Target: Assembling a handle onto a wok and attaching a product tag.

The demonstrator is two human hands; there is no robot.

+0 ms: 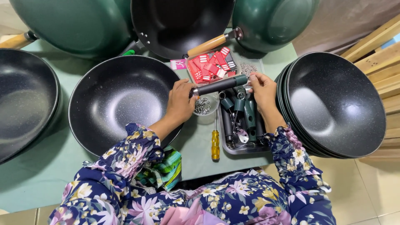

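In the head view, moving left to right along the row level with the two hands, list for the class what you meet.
Black pan at the left edge → black speckled pan → left hand → dark pan handle held between the hands → right hand → stack of black pans → wooden slats.

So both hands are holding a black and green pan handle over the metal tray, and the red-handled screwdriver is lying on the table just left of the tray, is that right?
Not quite: the screwdriver has a yellow handle, not red. The head view shows it lying on the table just left of the metal tray. The rest holds: the left hand and right hand hold the black and green pan handle over the tray.
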